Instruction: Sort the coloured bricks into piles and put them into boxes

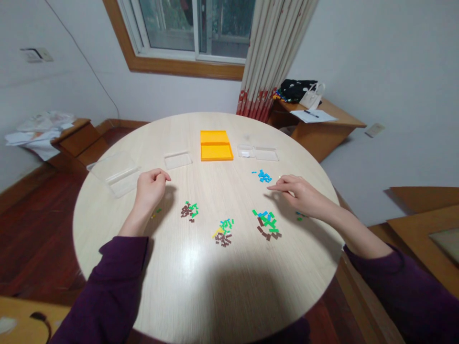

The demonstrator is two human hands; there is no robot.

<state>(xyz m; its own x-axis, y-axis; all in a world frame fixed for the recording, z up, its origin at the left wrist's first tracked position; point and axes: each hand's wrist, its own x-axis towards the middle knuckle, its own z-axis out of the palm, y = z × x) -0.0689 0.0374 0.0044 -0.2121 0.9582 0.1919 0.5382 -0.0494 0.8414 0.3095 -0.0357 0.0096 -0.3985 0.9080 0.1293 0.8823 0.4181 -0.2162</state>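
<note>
My left hand [152, 187] hovers over the left side of the round table, its fingers curled closed; whether anything is in them is hidden. A few tiny yellow and green pieces [156, 213] lie beside that wrist. On the right, my right hand [294, 192] has its index finger stretched out, just below a pile of small blue pieces [264, 176]. Nearer to me are three mixed piles: brown and green pieces [189, 209], brown, green and yellow pieces [224, 233], and larger green and brown pieces [268, 224]. Some green bits [300, 216] show under my right forearm.
An open yellow case [216, 152] stands at the table's back. Clear plastic boxes sit around it: a large open one [122, 179], a shallow one [178, 160] and an open small one [265, 154]. A side desk [322, 129] with bags and paper stands beyond.
</note>
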